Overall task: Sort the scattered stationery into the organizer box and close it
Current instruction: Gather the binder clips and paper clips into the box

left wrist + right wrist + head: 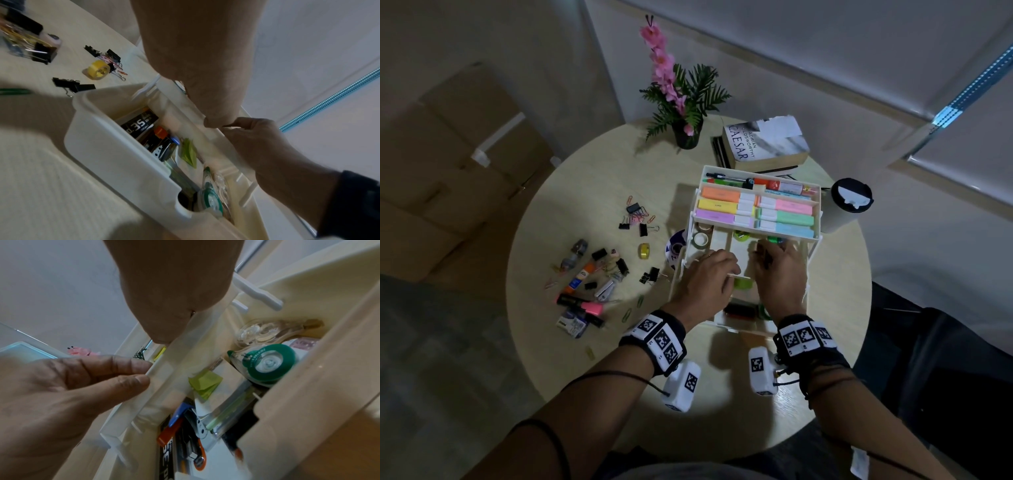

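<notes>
The white organizer box [756, 173] stands open in tiers on the round table, with pastel highlighters [722, 205] in its top tray. My left hand [731, 274] and right hand [762, 255] both pinch the near rim of the translucent middle tray [180, 356] above the lower bin [115, 146]. That bin holds a green correction tape [267, 363], green sticky notes [205, 384] and a black staple box [139, 125]. To the left, loose on the table, lie binder clips [635, 212], a yellow tape roll [644, 251], a glue stick [582, 274] and a pink highlighter [585, 306].
A potted pink flower [686, 133] and stacked books [767, 144] stand behind the box. A paper cup with a black lid [847, 204] is close to its right side. A purple-printed tape roll [676, 246] touches the box's left wall. The table edge [524, 308] curves past the scattered pile.
</notes>
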